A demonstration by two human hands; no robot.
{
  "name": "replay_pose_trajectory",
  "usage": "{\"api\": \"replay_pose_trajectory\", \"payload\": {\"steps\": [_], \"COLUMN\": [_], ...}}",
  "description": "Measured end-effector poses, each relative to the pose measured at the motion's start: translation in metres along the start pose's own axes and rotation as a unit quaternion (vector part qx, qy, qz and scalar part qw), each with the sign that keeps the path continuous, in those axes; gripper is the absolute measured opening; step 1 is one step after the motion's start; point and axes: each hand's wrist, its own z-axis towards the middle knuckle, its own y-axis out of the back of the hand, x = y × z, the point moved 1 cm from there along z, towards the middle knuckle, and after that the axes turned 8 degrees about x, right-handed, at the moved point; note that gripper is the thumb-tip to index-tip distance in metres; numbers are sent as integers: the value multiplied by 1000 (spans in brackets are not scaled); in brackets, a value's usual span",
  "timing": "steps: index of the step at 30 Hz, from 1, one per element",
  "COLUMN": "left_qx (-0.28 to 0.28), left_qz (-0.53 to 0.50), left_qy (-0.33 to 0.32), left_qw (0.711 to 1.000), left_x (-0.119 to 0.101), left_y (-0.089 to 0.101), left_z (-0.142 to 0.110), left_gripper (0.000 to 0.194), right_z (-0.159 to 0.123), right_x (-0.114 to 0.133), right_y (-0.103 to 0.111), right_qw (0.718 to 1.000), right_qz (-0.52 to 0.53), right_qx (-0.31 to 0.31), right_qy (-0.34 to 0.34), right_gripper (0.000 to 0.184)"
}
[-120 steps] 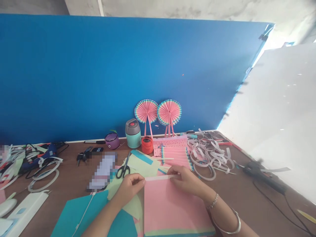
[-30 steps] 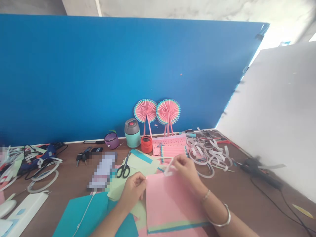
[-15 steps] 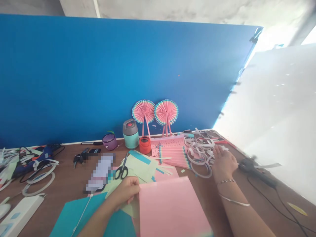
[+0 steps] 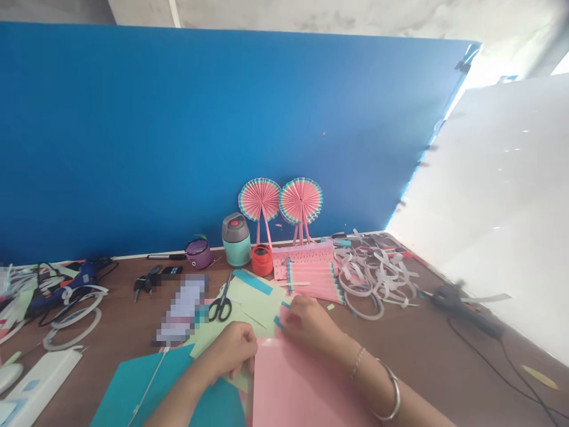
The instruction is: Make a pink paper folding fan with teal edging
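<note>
My left hand (image 4: 235, 350) is closed with curled fingers at the upper left corner of a pink paper sheet (image 4: 302, 385). The sheet lies in front of me and runs off the bottom of the view. My right hand (image 4: 306, 326) is closed just above the sheet's top edge, its fingertips bunched; what they hold, if anything, is hidden. Pale green paper (image 4: 249, 296) with blue strips lies beyond both hands. Black-handled scissors (image 4: 221, 307) rest on its left part. Teal paper (image 4: 133, 379) extends under my left forearm.
Two round pleated paper fans (image 4: 280, 201) lean on the blue partition (image 4: 178, 130). Before them are a teal food jar (image 4: 237, 240), a red roll (image 4: 262, 261) and a pleated pink strip (image 4: 313, 280). Curled white strips (image 4: 377, 273) and a glue gun (image 4: 466, 308) lie right; a phone (image 4: 184, 308) left.
My right hand peeled a white backing strip from the pink sheet's top edge, moved it right to the curled strips, and came back without it. My left hand stayed at the sheet's corner.
</note>
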Motion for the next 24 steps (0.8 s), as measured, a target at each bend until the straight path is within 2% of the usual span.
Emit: {"api": "replay_pose_trajectory", "payload": {"steps": [2, 5, 9, 14, 17, 18, 21, 24], "left_qx": [0, -2, -9, -12, -29, -36, -45, -38], "left_qz": [12, 23, 26, 31, 36, 39, 53, 90], "left_qy": [4, 3, -2, 1, 11, 15, 33, 48], "left_qw": [1000, 1000, 1000, 999, 999, 998, 997, 994], "left_x": [1, 3, 3, 2, 0, -1, -6, -7], "left_y": [0, -1, -2, 0, 4, 5, 8, 10], "left_z": [1, 2, 1, 1, 0, -1, -4, -6], "left_gripper": [7, 7, 8, 10, 10, 11, 12, 8], "right_z": [1, 3, 4, 3, 1, 1, -2, -6], "right_x": [7, 9, 11, 10, -1, -7, -27, -42], "right_y": [-8, -15, -19, -19, -9, -3, 18, 36], "right_qw": [1000, 999, 998, 996, 993, 992, 981, 964], "right_qz": [-20, 12, 42, 54, 59, 68, 120, 197], "right_qx": [-14, -23, -28, -43, -34, -12, 27, 66], "right_qy": [-14, -24, -38, -59, -94, -107, -153, -167], "right_gripper": [2, 10, 20, 18, 12, 10, 7, 6]}}
